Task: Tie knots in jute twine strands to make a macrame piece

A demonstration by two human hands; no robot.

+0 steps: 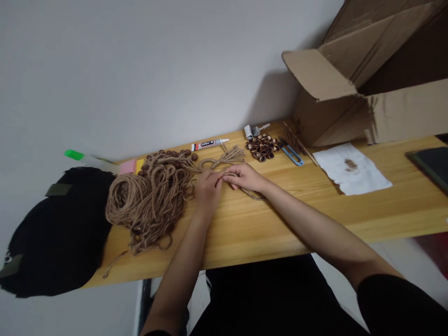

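Both of my hands meet over the middle of the wooden table, fingertips close together on a brown cord (252, 193). My left hand (209, 189) has its fingers closed on the cord's left part. My right hand (245, 177) pinches the same cord, and a loop of it hangs out below the palm onto the wood. Just behind the hands lies a knotted cord piece with a tassel (234, 154). Close to the left hand is a big heap of knotted brown cord (164, 200), with a coil of cord (122, 198) at its left side.
Along the back lie brown wooden beads (194, 157), a glue tube (209, 144), a pile of small brown shell-like cups (262, 148) and blue thread snips (291, 152). A stained white tissue (352, 170) and cardboard box (329, 116) stand right; a black bag (66, 228) sits left.
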